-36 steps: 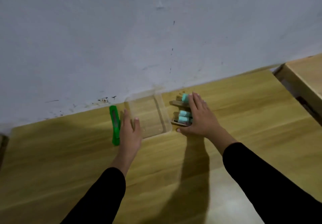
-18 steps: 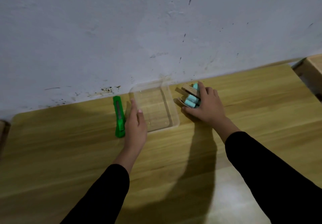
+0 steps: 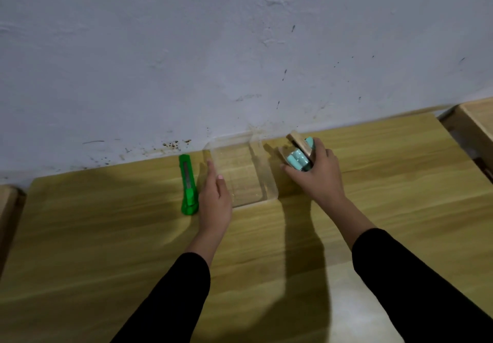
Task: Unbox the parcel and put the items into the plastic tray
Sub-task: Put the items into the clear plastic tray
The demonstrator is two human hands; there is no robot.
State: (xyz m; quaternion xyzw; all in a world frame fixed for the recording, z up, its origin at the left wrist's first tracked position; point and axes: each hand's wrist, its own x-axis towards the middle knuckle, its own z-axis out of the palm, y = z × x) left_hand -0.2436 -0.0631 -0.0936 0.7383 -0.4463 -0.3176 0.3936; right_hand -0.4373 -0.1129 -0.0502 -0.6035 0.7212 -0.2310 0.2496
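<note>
Cardboard parcel point(image 3: 299, 142) apparently in right hand point(image 3: 324, 178)

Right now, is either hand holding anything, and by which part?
Right hand grips the open box by its right side. Left hand rests flat against the tray, at its left wall, gripping nothing.

The wall point(image 3: 240, 49) closes off the clear tray point(image 3: 268, 180) at 12 o'clock. A green cutter point(image 3: 189, 182) flanks 9 o'clock, the parcel point(image 3: 300, 144) 3 o'clock. Open table point(image 3: 120, 236) gives room at 6 o'clock.
</note>
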